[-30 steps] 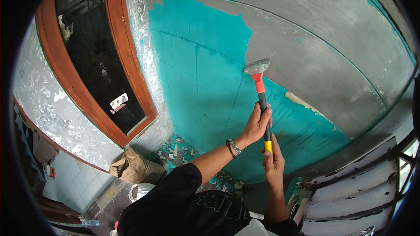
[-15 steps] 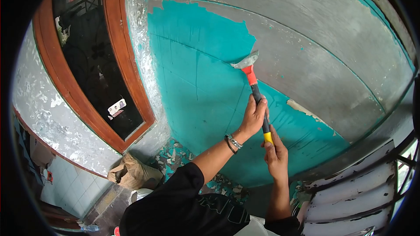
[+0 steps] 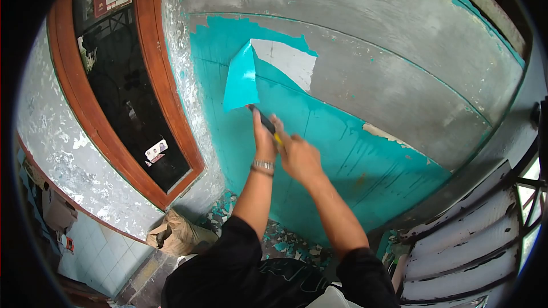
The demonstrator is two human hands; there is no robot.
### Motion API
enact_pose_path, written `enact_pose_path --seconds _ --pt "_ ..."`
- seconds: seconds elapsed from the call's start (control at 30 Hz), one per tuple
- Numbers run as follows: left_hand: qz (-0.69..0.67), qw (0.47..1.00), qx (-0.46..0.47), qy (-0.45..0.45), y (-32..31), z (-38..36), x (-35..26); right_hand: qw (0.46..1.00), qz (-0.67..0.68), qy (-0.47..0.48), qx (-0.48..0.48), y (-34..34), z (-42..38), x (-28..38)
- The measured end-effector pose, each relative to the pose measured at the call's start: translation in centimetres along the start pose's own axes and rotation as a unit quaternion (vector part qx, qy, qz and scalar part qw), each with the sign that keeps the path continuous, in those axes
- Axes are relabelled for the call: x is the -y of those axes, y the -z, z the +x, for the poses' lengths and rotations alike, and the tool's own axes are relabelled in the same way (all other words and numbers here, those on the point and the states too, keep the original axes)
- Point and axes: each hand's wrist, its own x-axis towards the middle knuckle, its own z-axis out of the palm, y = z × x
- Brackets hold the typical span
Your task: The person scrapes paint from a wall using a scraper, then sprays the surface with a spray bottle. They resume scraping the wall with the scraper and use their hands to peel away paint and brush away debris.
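Both my hands are on the long-handled paint scraper (image 3: 265,121). My left hand (image 3: 265,142), with bracelets at its wrist, is closed along the black part of the handle. Behind it, my right hand (image 3: 301,159) is closed around the handle's yellow end and slightly blurred. A loosened sheet of teal paint (image 3: 242,80) hangs folded over the tool's front, hiding the blade. The sheet's pale underside (image 3: 288,60) faces out at the right. Teal paint (image 3: 285,114) covers the lower wall, while bare grey wall (image 3: 342,63) shows above it.
A wood-framed window (image 3: 157,74) stands left of the wall corner. Paint chips (image 3: 285,243) litter the floor along the wall's foot, beside a crumpled brown sack (image 3: 180,232). At the right is a pale ribbed panel (image 3: 462,245) with dark bars.
My hands and the scraper have moved left and lower in view. A big sheet of teal paint has come loose from the upper patch and folded over the blade, baring more grey wall.
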Motion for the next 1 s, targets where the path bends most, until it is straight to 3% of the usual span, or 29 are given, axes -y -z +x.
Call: enact_pose_path --seconds 0.03,0.07,0.1,0.17,0.23,0.27,0.33,0.4,0.47,0.53,0.57,0.63,1.0 --pt "-0.068 0.993 0.084 0.043 4.8 -0.2 2.4 0.999 -0.028 -0.02 0.022 -0.4 -2.5 -0.7" --pt "-0.092 0.989 0.032 0.108 7.9 -2.4 4.1 0.999 -0.027 -0.032 0.016 -1.5 -5.0 -2.4" --pt "-0.013 0.981 -0.114 0.159 10.1 -5.5 5.7 0.999 -0.026 -0.044 0.011 -2.8 -7.7 -4.2" --pt "0.067 0.946 -0.164 0.27 20.0 -7.6 10.1 0.996 0.065 -0.039 -0.038 -3.9 -13.2 -6.9" --pt "0.247 0.905 -0.113 0.328 18.1 -12.1 10.2 0.977 0.18 -0.01 -0.116 -3.9 -17.0 -8.6" --pt "0.243 0.907 -0.112 0.324 15.8 -13.1 9.8 0.977 0.179 -0.005 -0.115 -2.8 -17.7 -8.4" --pt "0.292 0.899 0.037 0.323 10.4 -14.5 9.0 0.912 0.346 -0.21 -0.071 0.7 -19.4 -6.8" --pt "0.275 0.91 0.159 0.268 4.7 -14.5 8.7 0.93 0.311 -0.159 -0.119 3.7 -18.5 -6.3" --pt "0.275 0.912 0.26 0.156 -0.9 -14.6 8.8 0.942 0.266 -0.108 -0.171 6.7 -17.0 -5.8" --pt "0.301 0.906 0.295 0.048 -7.1 -14.9 8.2 0.951 0.233 -0.105 -0.171 9.3 -15.4 -5.3" --pt "0.3 0.906 0.295 0.049 -9.2 -14.6 8.5 0.952 0.232 -0.106 -0.171 10.1 -14.5 -5.0" --pt "0.275 0.896 0.328 -0.121 -12.1 -13.4 9.1 0.965 0.18 -0.066 -0.18 11.3 -12.9 -4.8" --pt "0.229 0.927 0.27 -0.121 -17.5 -9.4 6.6 0.982 0.11 -0.049 -0.144 16.6 -6.9 -1.6"
